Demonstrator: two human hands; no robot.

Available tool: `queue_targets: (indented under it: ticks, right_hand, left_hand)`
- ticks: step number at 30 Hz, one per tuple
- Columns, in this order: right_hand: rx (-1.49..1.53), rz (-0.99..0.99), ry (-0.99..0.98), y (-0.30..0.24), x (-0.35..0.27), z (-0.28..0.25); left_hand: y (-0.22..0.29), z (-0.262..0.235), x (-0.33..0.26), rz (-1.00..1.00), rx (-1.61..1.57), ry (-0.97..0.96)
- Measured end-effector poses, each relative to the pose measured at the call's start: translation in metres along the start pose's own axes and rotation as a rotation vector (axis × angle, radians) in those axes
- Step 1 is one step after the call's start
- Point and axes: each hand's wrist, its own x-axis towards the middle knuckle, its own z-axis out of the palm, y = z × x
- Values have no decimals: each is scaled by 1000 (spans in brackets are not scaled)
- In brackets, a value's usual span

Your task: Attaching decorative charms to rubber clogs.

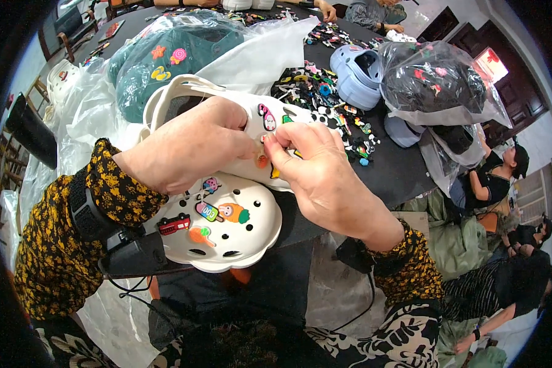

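Observation:
Two white clogs lie at the table's front edge. My left hand (196, 144) is closed over the far white clog (184, 92), its fingers partly hidden at the foot opening. Fingertips of my right hand (316, 168) are pinched at the top of that clog around a small charm, mostly covered. An orange charm (261, 161) shows between both hands. Pink and green charms sit higher on the same upper. On the near white clog (245, 193) are several charms: a red bus (174, 224), an ice pop (208, 210), a carrot shape (233, 213) and a racket shape (201, 235).
Loose charms (316, 83) are heaped on the black tabletop (398, 165). Bagged green clogs (141, 92) stand at the far left. A light blue clog (356, 76) and a bagged dark clog (438, 80) stand at the right. Other people work around the room.

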Motion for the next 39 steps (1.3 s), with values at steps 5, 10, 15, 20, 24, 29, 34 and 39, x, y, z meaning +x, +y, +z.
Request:
queue_targets:
  ticks: [5,10,15,20,24,29,34,39]
  right_hand:
    - [210,65,178,17,5,3]
    - [310,134,284,25,12,6]
    - [197,203,342,23,4,-9]
    - [-175,32,322,17,-10,-1]
    - [-190,21,327,21,-12,7]
    - [-172,12,341,15,-9,9]
    - [-305,-55,271,15,-10,2]
    - [-402,-156,259,13,-8,1]
  left_hand:
    - [-5,-6,10,149,142,-103]
    - [-2,4,7,-78,-536,-59]
    - [-3,-4,6,-136,-470,-112]
    - [-4,-2,9,-110,-471,-101]
    - [-4,-3,9,-130,-466,-107]
    - [-6,-3,7,-122,-470,-105]
    - [-3,-1,7,-129,-481,-98]
    - [-3,-1,6,-139,-507,-124]
